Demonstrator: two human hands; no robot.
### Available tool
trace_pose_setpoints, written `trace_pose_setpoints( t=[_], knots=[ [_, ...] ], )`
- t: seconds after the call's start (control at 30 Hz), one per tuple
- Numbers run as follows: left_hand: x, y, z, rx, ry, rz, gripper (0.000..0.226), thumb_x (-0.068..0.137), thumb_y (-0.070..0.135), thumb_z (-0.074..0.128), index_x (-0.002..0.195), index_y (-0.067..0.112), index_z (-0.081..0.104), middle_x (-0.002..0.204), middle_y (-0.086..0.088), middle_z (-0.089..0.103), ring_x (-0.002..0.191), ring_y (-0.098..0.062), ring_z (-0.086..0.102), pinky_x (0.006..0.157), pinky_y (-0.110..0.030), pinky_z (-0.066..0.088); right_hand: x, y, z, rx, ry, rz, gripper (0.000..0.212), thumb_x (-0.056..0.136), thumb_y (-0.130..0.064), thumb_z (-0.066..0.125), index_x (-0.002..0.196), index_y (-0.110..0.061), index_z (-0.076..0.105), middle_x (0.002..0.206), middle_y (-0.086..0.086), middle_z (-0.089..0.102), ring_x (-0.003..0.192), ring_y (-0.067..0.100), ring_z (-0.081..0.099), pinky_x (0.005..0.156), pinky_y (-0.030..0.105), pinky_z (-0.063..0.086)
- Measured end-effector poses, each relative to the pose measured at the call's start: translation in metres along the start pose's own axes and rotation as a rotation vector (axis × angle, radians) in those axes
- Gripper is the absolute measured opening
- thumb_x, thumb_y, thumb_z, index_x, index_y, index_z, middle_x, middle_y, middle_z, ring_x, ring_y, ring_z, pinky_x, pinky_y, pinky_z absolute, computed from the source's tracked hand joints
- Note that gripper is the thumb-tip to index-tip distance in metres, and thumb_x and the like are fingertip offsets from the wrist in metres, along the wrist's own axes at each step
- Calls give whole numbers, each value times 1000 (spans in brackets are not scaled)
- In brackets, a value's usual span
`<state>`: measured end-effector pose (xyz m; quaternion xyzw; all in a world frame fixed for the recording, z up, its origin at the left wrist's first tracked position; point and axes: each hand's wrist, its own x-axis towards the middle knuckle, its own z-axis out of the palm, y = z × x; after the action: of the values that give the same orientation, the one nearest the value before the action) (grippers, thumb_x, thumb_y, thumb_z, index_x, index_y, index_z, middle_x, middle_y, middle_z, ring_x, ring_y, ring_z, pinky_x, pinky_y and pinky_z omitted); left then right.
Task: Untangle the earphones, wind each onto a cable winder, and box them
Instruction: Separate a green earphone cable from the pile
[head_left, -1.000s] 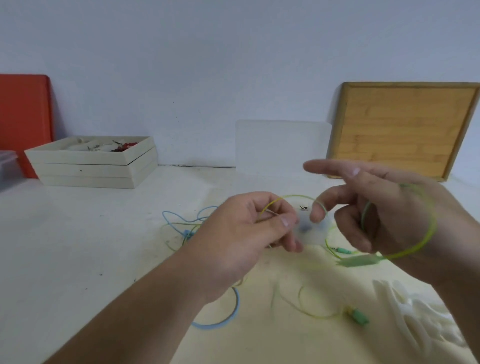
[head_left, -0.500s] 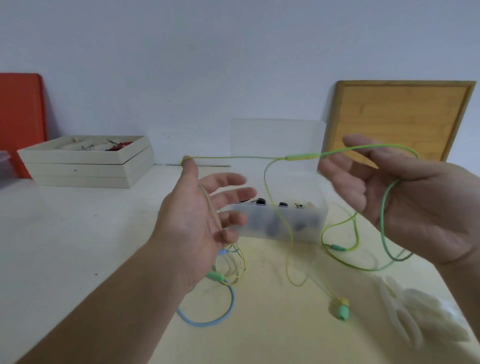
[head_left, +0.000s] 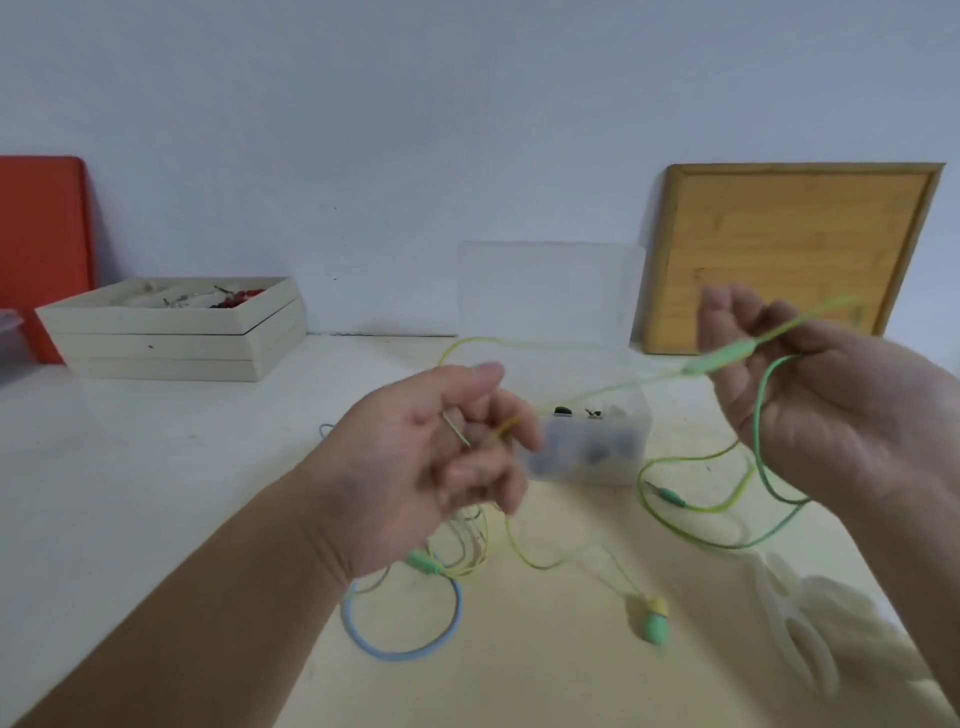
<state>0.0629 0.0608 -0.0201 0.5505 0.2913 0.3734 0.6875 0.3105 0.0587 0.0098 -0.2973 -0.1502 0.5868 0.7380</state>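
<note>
A yellow-green earphone cable (head_left: 696, 506) runs between both raised hands above the table. My left hand (head_left: 436, 467) has curled fingers round a thin strand of it. My right hand (head_left: 831, 395) grips the cable near its green inline remote (head_left: 719, 359), and a darker green loop hangs from that hand. A green and yellow earbud (head_left: 652, 621) lies on the table below. A blue earphone cable (head_left: 400, 649) loops on the table under my left wrist. White cable winders (head_left: 795, 618) lie at the lower right. A clear plastic box (head_left: 587, 441) with its lid up stands behind the hands.
A stack of cream trays (head_left: 176, 332) holding small items sits at the back left, beside a red board (head_left: 41, 249). A wooden board (head_left: 789, 249) leans on the wall at the back right.
My left hand has closed its fingers and dropped lower. My right hand has risen and curled round the cable, so the inline remote now sits near its fingers. The earbud shifted slightly.
</note>
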Motion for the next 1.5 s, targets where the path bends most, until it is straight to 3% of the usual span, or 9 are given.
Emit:
trace_pose_setpoints(
  t=[0.1,0.23,0.4,0.53,0.7,0.87,1.13,1.37,1.5],
  knots=[
    [1,5,-11,16,253,175,10,69,13,67,61,8,64,47,0,31,52,-23,40,56,-29,46,10,-8,-9,-175,141,-153,32,103,-11,38,76,-15,55,50,-6,56,35,6,54,35,17,39],
    [3,10,-19,-43,396,289,11,81,19,57,81,9,61,55,3,37,49,-15,43,53,-26,43,8,-19,-29,-1232,91,-468,7,83,-19,72,79,-15,70,45,-7,42,41,15,36,47,25,31],
    [2,2,-4,356,421,443,29,98,6,53,76,14,69,56,12,55,47,-8,31,48,-21,24,-20,-7,-14,-1842,-251,-382,90,67,2,68,141,-46,47,116,-26,63,66,8,68,58,22,55],
    [4,-7,12,571,265,518,16,95,6,61,84,10,71,58,12,62,53,3,51,54,-9,38,-37,17,-1,-1317,-656,-374,83,62,-7,60,139,-36,48,133,-27,59,129,-1,53,112,34,38],
    [7,-18,20,643,257,513,9,88,24,60,91,24,69,80,-13,68,77,-34,64,71,-45,54,-37,48,0,-1351,-750,-213,29,86,-45,70,102,-21,74,78,8,71,65,27,59,72,65,48],
    [6,-13,9,778,345,518,1,89,24,64,88,25,65,67,-11,54,58,-25,47,53,-24,37,-42,30,4,-859,-679,127,47,86,-50,64,71,-6,72,50,-2,22,42,14,17,47,28,42],
    [9,-12,-26,1068,534,351,16,96,25,60,81,26,64,66,2,64,51,-13,52,53,-27,41,-20,-10,0,-329,-442,-84,24,82,-34,56,63,-20,59,46,-10,19,33,5,19,40,18,33],
    [7,-5,-36,1042,635,367,19,88,39,56,79,25,66,71,-2,69,68,-18,65,69,-30,49,-14,-7,-5,-643,-171,-98,35,96,-20,49,62,-11,50,45,-6,19,32,8,15,38,22,29],
    [4,4,-23,652,601,358,26,99,5,51,79,15,64,54,-4,44,46,-17,38,49,-27,31,-9,-2,-10,-1001,-54,-176,35,98,-15,54,64,-7,59,43,-2,29,38,14,22,45,27,34]
  ],
)
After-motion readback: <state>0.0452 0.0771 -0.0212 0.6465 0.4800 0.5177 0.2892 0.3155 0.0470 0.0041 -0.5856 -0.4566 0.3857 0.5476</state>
